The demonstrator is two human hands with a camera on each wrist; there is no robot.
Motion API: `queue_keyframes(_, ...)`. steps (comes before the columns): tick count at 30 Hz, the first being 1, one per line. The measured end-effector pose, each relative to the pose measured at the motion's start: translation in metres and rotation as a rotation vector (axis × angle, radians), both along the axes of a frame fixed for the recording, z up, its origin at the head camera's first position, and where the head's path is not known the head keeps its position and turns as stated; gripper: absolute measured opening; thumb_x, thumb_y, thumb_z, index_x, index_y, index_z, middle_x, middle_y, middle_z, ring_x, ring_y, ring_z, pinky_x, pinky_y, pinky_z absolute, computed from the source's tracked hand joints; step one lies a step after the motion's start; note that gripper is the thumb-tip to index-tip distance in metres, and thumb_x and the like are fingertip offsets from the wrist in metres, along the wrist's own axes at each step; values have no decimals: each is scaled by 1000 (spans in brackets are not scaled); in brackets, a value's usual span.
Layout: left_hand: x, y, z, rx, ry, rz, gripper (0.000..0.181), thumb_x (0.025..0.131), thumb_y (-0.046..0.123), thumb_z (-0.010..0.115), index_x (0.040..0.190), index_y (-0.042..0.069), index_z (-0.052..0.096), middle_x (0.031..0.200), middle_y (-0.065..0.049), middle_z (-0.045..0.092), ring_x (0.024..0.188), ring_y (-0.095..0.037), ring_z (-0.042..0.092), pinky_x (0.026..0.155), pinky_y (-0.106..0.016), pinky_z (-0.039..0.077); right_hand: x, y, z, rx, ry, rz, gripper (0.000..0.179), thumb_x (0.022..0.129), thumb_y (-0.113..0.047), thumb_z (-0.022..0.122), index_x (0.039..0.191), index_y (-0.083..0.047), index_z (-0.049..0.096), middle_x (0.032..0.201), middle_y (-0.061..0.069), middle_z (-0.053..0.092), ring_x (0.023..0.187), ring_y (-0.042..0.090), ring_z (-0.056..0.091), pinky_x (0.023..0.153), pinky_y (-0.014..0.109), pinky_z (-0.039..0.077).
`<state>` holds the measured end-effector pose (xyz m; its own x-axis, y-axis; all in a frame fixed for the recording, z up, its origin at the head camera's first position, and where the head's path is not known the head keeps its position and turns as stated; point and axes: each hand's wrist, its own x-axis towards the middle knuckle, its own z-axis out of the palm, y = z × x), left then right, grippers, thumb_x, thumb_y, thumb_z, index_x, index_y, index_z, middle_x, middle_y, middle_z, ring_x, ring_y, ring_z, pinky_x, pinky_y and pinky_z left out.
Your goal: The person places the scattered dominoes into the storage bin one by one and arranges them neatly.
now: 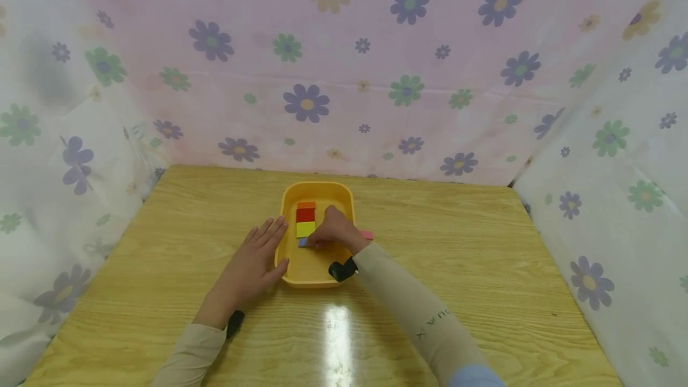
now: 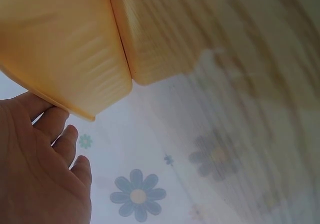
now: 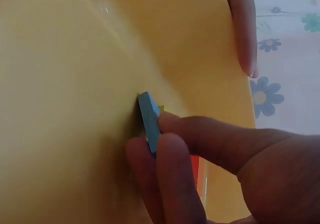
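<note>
A blue block (image 3: 151, 121) is pinched between the thumb and fingertips of my right hand (image 1: 334, 229), low inside the yellow tray (image 1: 314, 279). Beyond it in the head view runs a row of flat blocks: a yellow block (image 1: 306, 229), a red block (image 1: 305, 215) and an orange block (image 1: 306, 205). The blue one lines up at the near end of this row. My left hand (image 1: 258, 258) rests at the tray's left side, with its extended fingers touching the rim; the left wrist view shows the fingertips against the tray's outer edge.
A pink block (image 1: 367, 235) lies on the wooden table (image 1: 457, 243) just right of the tray, partly hidden by my right wrist. A flowered curtain (image 1: 344, 76) hangs behind the table and along both sides.
</note>
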<state>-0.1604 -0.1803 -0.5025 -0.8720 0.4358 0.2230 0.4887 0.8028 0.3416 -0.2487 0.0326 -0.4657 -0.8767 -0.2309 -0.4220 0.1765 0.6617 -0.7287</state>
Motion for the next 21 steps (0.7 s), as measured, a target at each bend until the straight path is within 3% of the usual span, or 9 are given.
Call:
queue_keyframes(2, 0, 0, 0, -3, -2, 2, 73, 99, 35, 60, 159, 3, 32, 167, -10, 28, 155, -35, 22, 125, -59, 18, -2, -1, -2, 13, 8, -12, 75, 77, -15, 88, 130, 12, 43, 66, 7, 66, 54, 15, 64, 64, 24, 55)
queue_keyframes(5, 0, -1, 1, -4, 0, 1, 73, 99, 35, 61, 159, 3, 33, 167, -10, 28, 155, -35, 23, 125, -59, 19, -4, -2, -4, 30, 9, -27, 78, 76, -15, 89, 132, 11, 41, 69, 8, 64, 52, 15, 61, 58, 22, 52)
queue_keyframes(14, 1, -1, 3, 4, 9, -3, 73, 98, 34, 61, 158, 2, 34, 166, -12, 31, 154, -36, 25, 124, -59, 20, -7, -5, -6, 78, -4, -25, 80, 76, -18, 90, 131, 10, 39, 64, 8, 63, 48, 15, 61, 56, 23, 52)
queue_keyframes(21, 0, 0, 2, 4, 4, -9, 73, 99, 35, 61, 158, 3, 33, 166, -12, 30, 154, -36, 24, 124, -59, 19, -7, -7, -6, 159, 14, -5, 94, 78, -22, 89, 143, 11, 30, 61, 6, 62, 49, 15, 60, 57, 22, 52)
